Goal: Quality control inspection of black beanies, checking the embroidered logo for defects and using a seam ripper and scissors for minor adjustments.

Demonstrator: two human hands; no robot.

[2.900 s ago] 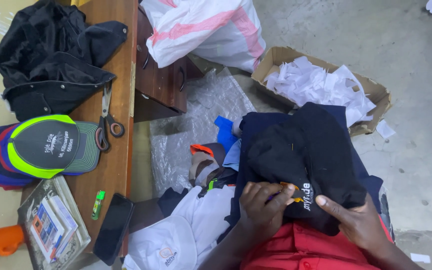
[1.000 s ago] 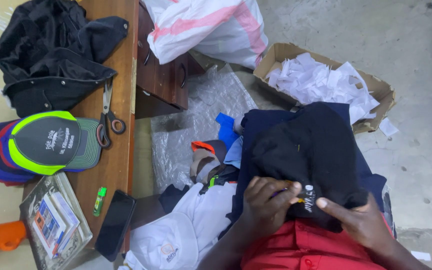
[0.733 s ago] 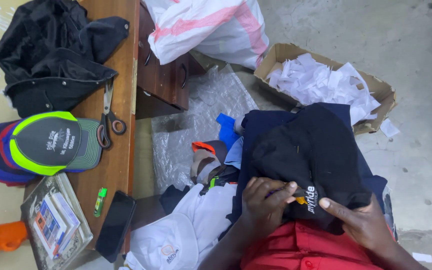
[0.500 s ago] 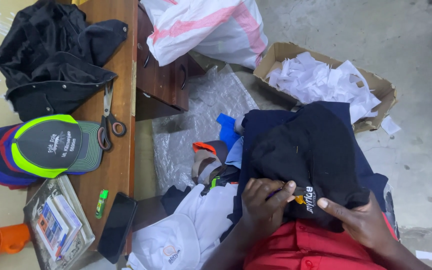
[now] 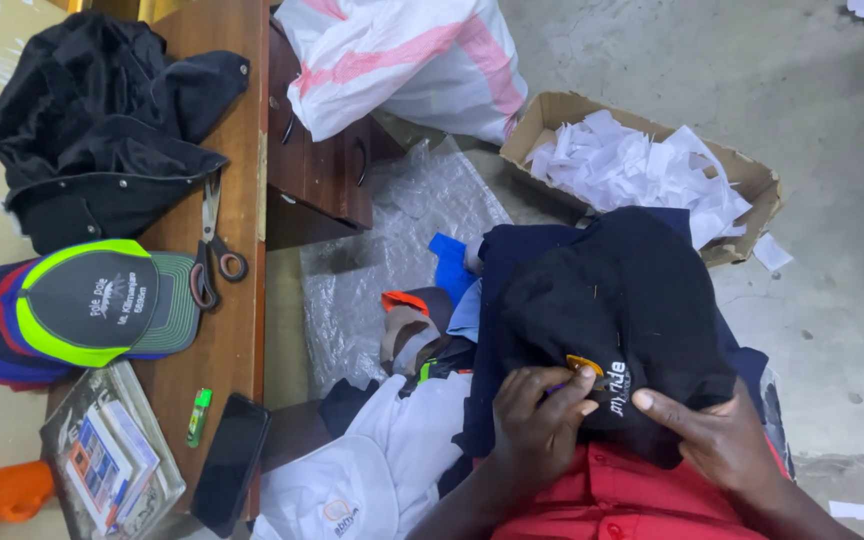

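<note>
Black embroidered garment pinched by both hands.

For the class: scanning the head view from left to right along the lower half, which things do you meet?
Orange cup → stack of caps → green lighter → black phone → white garment → left hand → right hand.

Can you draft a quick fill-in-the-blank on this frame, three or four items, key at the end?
1. Both hands, the left hand and the right hand, rest on a ____ garment with embroidery.
2. The scissors lie on the wooden ____.
3. The cardboard box on the floor holds ____ scraps.
4. The lighter beside the phone is ____.

Missing words: black; table; white; green
</note>
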